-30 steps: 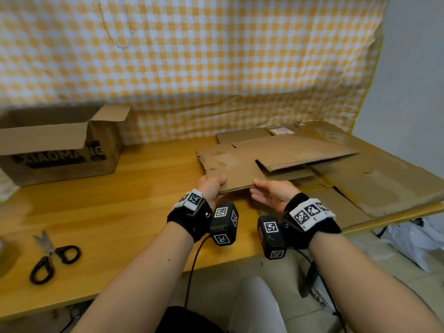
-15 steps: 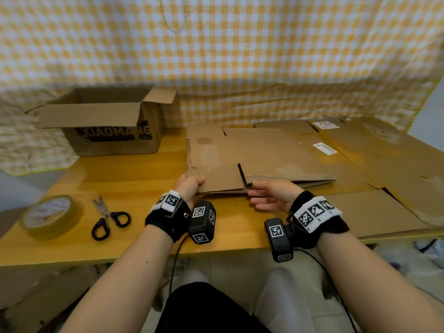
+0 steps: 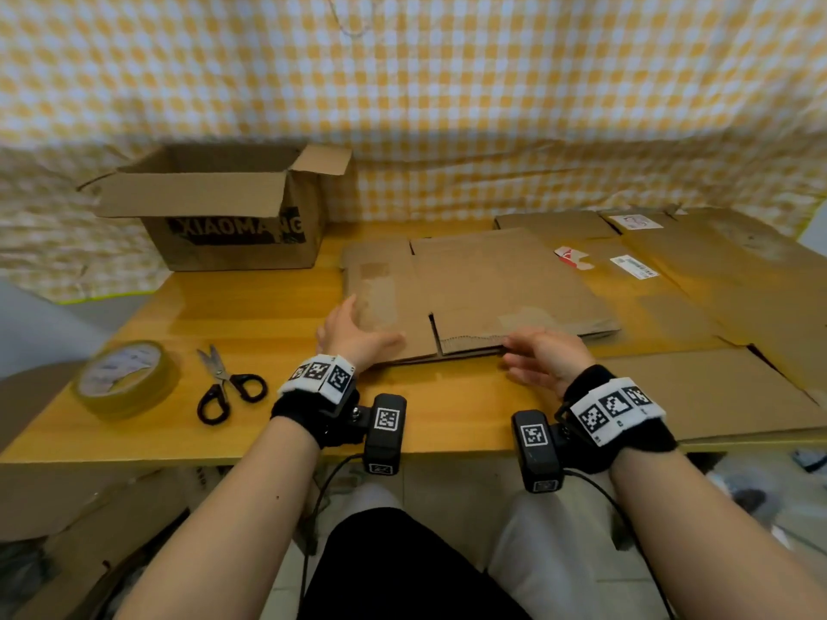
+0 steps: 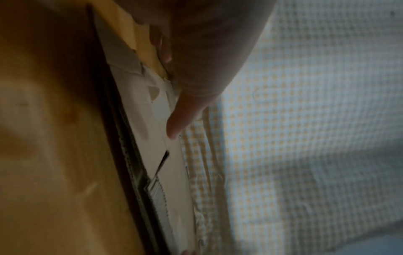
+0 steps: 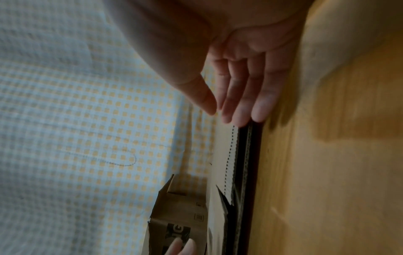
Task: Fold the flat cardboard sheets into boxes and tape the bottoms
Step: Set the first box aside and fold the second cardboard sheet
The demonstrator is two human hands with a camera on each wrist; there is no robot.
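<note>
A flat brown cardboard sheet (image 3: 483, 279) lies on the wooden table (image 3: 250, 315) in front of me, its near flaps split by a slit. My left hand (image 3: 371, 326) rests on the near left flap with fingers laid flat and thumb raised. In the left wrist view the thumb (image 4: 174, 127) hovers over the pale sheet (image 4: 139, 107). My right hand (image 3: 514, 358) is open at the near edge of the right flap, fingers straight and pointing left. In the right wrist view its fingertips (image 5: 240, 112) sit just at the sheet's corrugated edge (image 5: 229, 155).
An open box marked XIAOMANG (image 3: 232, 217) stands at the back left. A tape roll (image 3: 123, 378) and black-handled scissors (image 3: 228, 387) lie at the front left. More flat cardboard sheets (image 3: 725, 306) cover the right side. A checked cloth (image 3: 402, 105) hangs behind.
Both hands drew the sheet left off the pile while gripping its near edge. They have now let go; the left lies flat on it and the right is open at its edge.
</note>
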